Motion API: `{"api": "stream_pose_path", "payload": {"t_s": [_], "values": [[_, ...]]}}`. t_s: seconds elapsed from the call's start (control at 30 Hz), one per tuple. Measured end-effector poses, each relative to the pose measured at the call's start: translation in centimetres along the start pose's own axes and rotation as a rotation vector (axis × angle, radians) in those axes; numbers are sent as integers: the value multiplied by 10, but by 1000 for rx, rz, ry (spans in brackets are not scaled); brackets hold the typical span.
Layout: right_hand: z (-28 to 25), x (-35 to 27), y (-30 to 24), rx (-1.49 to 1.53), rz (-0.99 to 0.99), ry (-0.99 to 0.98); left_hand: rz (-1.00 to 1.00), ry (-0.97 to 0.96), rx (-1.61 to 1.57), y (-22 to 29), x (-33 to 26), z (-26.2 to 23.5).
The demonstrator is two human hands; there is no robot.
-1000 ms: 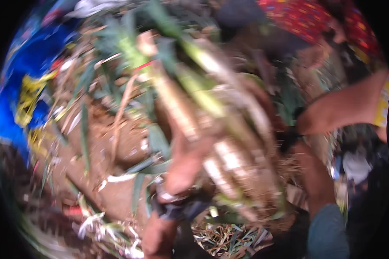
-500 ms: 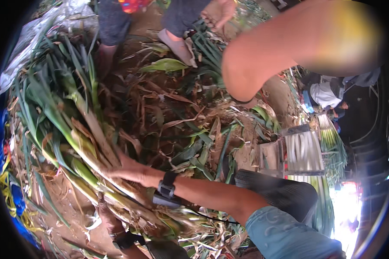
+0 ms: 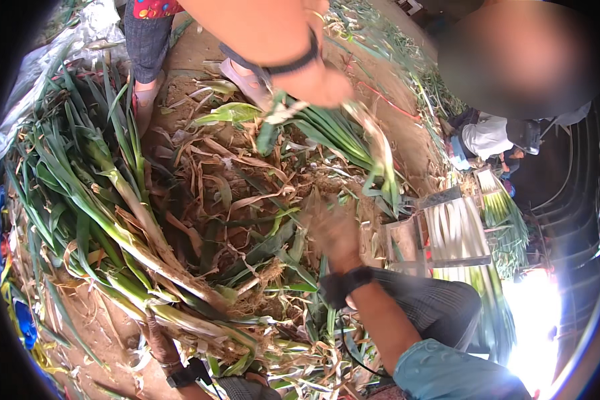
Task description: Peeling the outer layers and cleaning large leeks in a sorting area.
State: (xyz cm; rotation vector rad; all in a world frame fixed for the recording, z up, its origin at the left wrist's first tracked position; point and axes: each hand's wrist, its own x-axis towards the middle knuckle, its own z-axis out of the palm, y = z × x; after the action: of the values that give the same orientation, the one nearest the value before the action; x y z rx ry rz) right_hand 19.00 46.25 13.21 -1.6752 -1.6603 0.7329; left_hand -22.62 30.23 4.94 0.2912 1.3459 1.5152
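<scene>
Long green onions (image 3: 113, 220) with pale stems and dark leaves lie in a big pile on the left. My left hand (image 3: 160, 341), with a dark band at the wrist, is closed around stems at the pile's lower edge; its other fingers are partly hidden. My right hand (image 3: 335, 237), smeared by motion, is over leaf scraps near the middle, away from the pile. No onion shows in it, and its fingers are unclear. Roots (image 3: 263, 273) of a loose stem lie between my hands. At the top, another person's hand (image 3: 320, 85) is over a green onion bunch (image 3: 337, 137).
Dry husks and trimmed leaves (image 3: 227, 180) litter the dirt floor. A wooden frame (image 3: 440, 200) beside my knee (image 3: 447, 303) holds white-stemmed onions (image 3: 455, 230). The other person's shoe (image 3: 247, 83) is near the scraps. Another person (image 3: 487, 140) is far right; plastic sheeting (image 3: 80, 47) lies at upper left.
My right hand has left the pile's stems and moved right, over the scraps. My left hand stays by the stems. The other person's arm has swung left, its hand now over the green onion bunch.
</scene>
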Motion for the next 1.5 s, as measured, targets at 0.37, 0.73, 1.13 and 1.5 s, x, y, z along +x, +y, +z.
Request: {"api": "stream_pose_path", "payload": {"t_s": [0.37, 0.73, 1.13, 1.5], "values": [[-55, 99, -80, 753, 266, 518, 14, 0, -34, 19, -7, 20], [22, 29, -131, 709, 276, -46, -127, 165, 87, 12, -10, 1], [51, -34, -126, 633, 387, -223, 10, 125, 65, 27, -10, 29], [74, -83, -125, 534, 516, -445, 120, 125, 327, 14, -13, 21]]}}
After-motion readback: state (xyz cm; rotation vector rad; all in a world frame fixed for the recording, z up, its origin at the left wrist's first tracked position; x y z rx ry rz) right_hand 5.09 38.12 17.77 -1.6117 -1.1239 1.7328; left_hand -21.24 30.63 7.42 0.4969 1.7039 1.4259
